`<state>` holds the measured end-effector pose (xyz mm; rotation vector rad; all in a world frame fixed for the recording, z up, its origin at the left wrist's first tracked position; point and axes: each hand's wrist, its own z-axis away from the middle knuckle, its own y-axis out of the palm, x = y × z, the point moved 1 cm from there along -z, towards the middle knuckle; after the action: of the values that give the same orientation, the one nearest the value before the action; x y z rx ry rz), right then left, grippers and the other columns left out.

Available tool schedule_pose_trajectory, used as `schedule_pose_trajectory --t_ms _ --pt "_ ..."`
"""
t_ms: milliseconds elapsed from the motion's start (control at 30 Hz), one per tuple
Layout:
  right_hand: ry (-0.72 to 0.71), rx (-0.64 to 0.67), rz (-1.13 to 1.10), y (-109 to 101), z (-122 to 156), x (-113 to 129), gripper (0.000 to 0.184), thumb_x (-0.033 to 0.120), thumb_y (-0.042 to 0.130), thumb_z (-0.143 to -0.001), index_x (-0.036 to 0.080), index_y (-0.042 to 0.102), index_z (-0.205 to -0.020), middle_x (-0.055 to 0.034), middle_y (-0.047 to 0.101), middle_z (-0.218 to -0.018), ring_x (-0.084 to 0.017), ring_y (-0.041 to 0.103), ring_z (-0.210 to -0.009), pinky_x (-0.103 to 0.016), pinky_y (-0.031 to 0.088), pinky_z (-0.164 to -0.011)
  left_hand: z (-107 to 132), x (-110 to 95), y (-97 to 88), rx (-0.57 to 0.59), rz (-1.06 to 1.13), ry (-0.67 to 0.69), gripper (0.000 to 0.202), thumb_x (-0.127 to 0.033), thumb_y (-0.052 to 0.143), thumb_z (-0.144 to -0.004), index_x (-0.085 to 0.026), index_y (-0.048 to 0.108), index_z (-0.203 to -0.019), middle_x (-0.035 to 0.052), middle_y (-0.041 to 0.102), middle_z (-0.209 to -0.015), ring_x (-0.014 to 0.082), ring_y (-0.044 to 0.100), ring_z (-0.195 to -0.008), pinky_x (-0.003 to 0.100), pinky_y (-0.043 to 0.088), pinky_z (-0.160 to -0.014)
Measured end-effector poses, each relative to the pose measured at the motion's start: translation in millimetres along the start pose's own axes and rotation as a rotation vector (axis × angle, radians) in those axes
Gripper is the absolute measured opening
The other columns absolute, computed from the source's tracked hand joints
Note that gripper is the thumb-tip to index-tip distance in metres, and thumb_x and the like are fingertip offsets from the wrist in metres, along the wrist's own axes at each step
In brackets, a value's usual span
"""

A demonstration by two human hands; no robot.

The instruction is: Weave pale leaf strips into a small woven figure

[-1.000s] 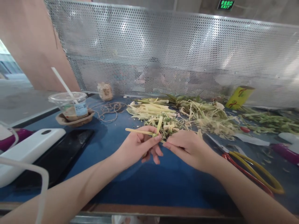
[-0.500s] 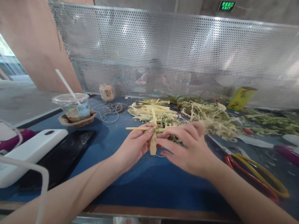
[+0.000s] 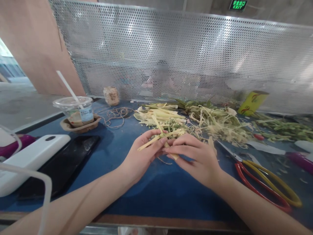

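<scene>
The left hand (image 3: 144, 153) is closed on a few pale leaf strips (image 3: 149, 144), thumb pressed over fingers right where the strips cross, and that looks like the reason for the grip: pinched at the crossing, they can't slide apart. The right hand (image 3: 195, 156) meets it fingertip to fingertip, its thumb and forefinger nipped on the same bundle from the other side, with a short end poking out below. Both hands hang just above the blue table top (image 3: 158, 195), near its front edge. Just behind them is a heap of cut strips (image 3: 158, 115), close enough to pick from, and to the right a looser pile of shredded leaves (image 3: 220, 123). Red-and-yellow scissors (image 3: 265, 184) lie by the right forearm, handy for that hand. Twine (image 3: 117, 114), a lidded cup (image 3: 76, 111) and a dark phone (image 3: 66, 160) sit off to the left, out of the way.
</scene>
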<state>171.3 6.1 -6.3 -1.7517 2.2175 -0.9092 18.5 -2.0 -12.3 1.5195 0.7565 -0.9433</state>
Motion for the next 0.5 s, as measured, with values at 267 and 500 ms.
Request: schedule_pose_trajectory --t_ms 267,500 --pt "0.127 0.038 -0.036 -0.9 -2.1 1.0 0.012 0.012 0.054 -0.076 0.021 0.060 -0.081 -0.0043 0.059 -0.085 -0.016 0.060 -0.089 -0.030 0.050 -0.079 0.3 -0.9 1.3 -0.023 0.051 -0.019 0.016 -0.018 0.066 -0.071 -0.015 0.055 -0.081 0.0006 0.068 -0.067 0.0110 0.063 -0.060 0.023 0.051 -0.061" --pt "0.176 -0.089 0.103 -1.3 -3.0 2.8 0.019 0.011 0.053 -0.076 0.024 0.060 -0.088 -0.0027 0.065 -0.085 -0.016 0.061 -0.083 -0.030 0.051 -0.075 -1.4 -2.0 -0.2 -0.034 0.048 0.004 0.020 -0.018 0.066 -0.071 -0.016 0.059 -0.090 0.0035 0.071 -0.075 0.0166 0.067 -0.072 0.030 0.053 -0.072"
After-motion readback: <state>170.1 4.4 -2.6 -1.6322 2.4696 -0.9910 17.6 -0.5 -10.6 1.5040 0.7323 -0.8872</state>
